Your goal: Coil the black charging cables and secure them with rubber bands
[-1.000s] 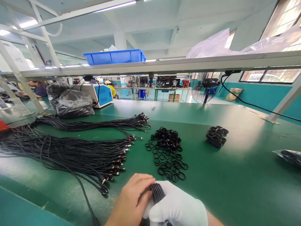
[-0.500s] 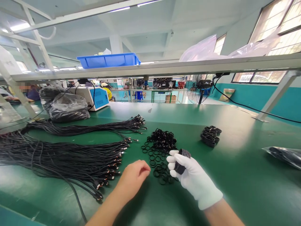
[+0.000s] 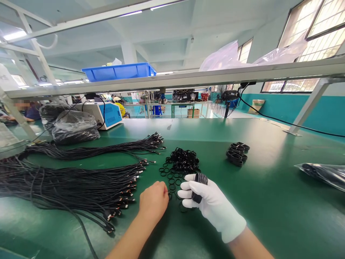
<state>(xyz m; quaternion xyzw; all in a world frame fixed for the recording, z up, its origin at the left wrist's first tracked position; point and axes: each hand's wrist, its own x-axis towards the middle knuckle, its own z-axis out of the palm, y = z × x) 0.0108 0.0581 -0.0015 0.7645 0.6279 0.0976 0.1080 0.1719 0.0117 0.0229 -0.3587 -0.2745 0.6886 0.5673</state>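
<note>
At left we have 2 bunches of black cables (image 3: 81, 183) on the green table (image 3: 269, 201). Our bare left hand (image 3: 153, 199) is curled beside the loose black rings (image 3: 185, 160); we cannot tell whether it grips any. Our white-gloved right hand (image 3: 212, 199) grasps a ribbed black stack (image 3: 201, 178) over the table. Farther right lie black loops (image 3: 234, 157) and a plastic bag (image 3: 323, 172).

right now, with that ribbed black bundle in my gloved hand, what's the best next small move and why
Perhaps pick up one of the loose black rings with the bare left hand: it is close beside them, while the gloved right hand holds the ribbed black bundle.
</note>
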